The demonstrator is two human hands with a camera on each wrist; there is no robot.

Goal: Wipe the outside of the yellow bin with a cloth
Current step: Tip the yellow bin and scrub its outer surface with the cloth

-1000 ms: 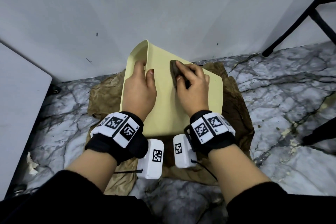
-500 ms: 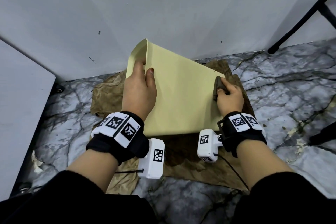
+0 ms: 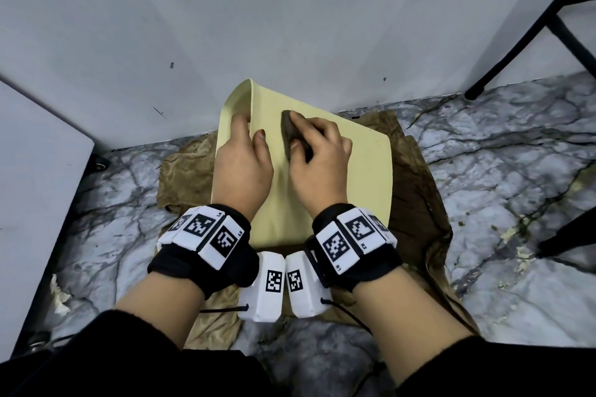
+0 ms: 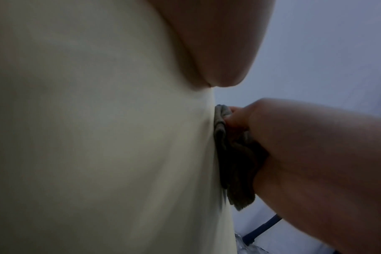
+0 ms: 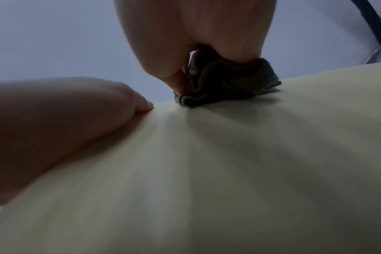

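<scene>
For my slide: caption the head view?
Right hand presses dark folded cloth onto pale yellow plastic bin; left hand grips its rim.

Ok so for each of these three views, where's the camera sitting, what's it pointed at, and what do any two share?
Head: worn on the head, looking down at the yellow bin lying on brown paper; both forearms, the left hand and right hand show.
Left wrist: along the left hand, facing the bin wall; the left thumb and the right hand show.
Right wrist: along the right hand toward the cloth; the left hand shows beside it.
All three share the bin and the cloth.
</scene>
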